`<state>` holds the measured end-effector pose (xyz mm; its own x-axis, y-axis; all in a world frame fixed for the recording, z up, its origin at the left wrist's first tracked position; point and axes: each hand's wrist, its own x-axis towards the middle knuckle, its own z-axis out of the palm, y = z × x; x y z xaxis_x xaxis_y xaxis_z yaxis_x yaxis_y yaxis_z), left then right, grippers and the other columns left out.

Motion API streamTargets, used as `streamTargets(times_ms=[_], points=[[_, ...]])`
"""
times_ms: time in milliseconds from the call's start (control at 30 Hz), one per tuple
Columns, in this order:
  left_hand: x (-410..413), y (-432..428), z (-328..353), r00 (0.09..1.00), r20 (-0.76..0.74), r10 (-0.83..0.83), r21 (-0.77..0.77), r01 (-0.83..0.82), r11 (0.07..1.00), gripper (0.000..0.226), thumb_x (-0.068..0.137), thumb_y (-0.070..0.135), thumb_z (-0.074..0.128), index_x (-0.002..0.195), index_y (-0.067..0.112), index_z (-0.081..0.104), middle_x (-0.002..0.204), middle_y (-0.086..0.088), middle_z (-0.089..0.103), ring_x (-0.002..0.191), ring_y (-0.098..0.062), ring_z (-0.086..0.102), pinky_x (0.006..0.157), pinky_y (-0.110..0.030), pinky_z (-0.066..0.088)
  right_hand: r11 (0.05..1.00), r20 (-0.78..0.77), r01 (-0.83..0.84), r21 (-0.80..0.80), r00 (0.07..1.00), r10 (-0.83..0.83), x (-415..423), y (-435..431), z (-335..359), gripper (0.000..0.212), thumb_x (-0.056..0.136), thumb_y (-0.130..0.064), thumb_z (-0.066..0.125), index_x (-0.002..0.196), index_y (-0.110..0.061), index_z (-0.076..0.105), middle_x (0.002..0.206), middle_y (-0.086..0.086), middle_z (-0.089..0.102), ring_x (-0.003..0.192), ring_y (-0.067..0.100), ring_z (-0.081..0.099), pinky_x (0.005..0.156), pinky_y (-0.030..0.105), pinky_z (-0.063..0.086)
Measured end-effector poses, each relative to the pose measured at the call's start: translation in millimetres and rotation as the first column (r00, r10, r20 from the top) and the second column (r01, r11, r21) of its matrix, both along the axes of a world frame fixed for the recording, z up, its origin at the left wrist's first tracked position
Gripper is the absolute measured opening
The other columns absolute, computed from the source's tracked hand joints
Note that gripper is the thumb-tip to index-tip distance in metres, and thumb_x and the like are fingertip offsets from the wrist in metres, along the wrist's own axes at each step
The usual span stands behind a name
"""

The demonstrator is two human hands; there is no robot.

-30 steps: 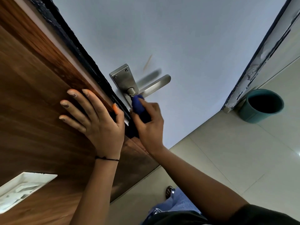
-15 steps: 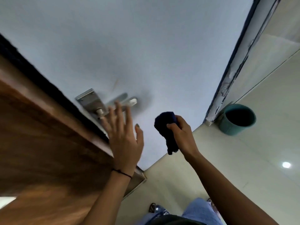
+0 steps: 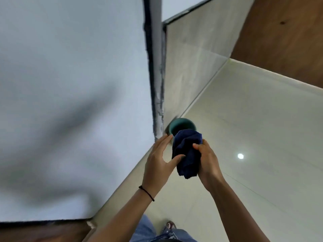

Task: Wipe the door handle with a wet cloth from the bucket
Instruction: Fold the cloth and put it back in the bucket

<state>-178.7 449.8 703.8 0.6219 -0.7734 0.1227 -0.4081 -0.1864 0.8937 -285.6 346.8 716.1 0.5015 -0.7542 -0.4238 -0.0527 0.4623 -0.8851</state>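
Note:
A bunched dark blue cloth [image 3: 187, 151] hangs in front of me, gripped by my right hand [image 3: 208, 160] from its right side. My left hand [image 3: 160, 157] is beside it with fingers spread, its thumb touching the cloth's left edge. Beyond the cloth, on the floor in the corner, stands the teal bucket [image 3: 181, 125]; the cloth covers its near rim. The door handle is out of view.
The white door face [image 3: 73, 84] fills the left, with its dark edge and chipped frame [image 3: 156, 75] running down to the bucket. Pale glossy floor tiles [image 3: 253, 137] spread to the right. Wood panelling [image 3: 286, 35] is at the top right. My jeans and sandal show below.
The view has swung right, away from the handle, toward the bucket. My right hand carried the cloth off the handle, and my left hand left the door and came up beside the cloth.

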Motion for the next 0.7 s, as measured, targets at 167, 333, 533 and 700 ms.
streamTargets(times_ms=[167,333,533,700], points=[[-10,-87,-13,0.996,0.074,-0.051,-0.055,0.055,0.997,0.014,0.088,0.012,0.067,0.101,0.01,0.07,0.124,0.002,0.06,0.12,-0.013,0.055,0.102,-0.034,0.045,0.995,0.052,0.094,0.047,0.994,-0.096,-26,-65,-12,0.026,0.091,-0.013,0.044,0.107,-0.015,0.063,0.103,0.008,0.073,0.093,0.021,0.07,0.072,0.034,0.056],[8,-174,-29,0.913,-0.362,-0.188,-0.08,0.171,0.982,0.012,0.092,0.014,0.06,0.096,0.023,0.067,0.12,0.011,0.063,0.114,0.002,0.057,0.095,-0.014,0.045,0.998,-0.094,0.069,0.011,0.993,-0.068,-20,-141,-35,0.024,0.088,-0.02,0.053,0.109,-0.017,0.064,0.11,0.011,0.071,0.101,0.027,0.066,0.08,0.044,0.053],[58,-291,-102,0.643,-0.755,0.127,0.146,-0.023,0.989,0.014,0.095,0.006,0.049,0.091,0.012,0.061,0.095,-0.009,0.065,0.089,-0.021,0.061,0.073,-0.022,0.051,0.998,-0.289,-0.057,-0.027,0.956,0.047,39,-239,-83,0.033,0.081,-0.002,0.063,0.107,-0.022,0.062,0.099,0.005,0.073,0.092,0.022,0.07,0.072,0.031,0.058],[98,-364,-157,0.401,-0.889,0.221,0.262,0.05,0.964,0.039,0.078,0.027,0.064,0.108,0.001,0.061,0.106,-0.024,0.067,0.099,-0.034,0.062,0.09,-0.049,0.048,0.986,-0.362,-0.157,0.052,0.917,0.166,87,-334,-139,0.042,0.079,0.0,0.064,0.112,-0.025,0.057,0.102,0.001,0.071,0.091,0.015,0.069,0.073,0.029,0.06]])
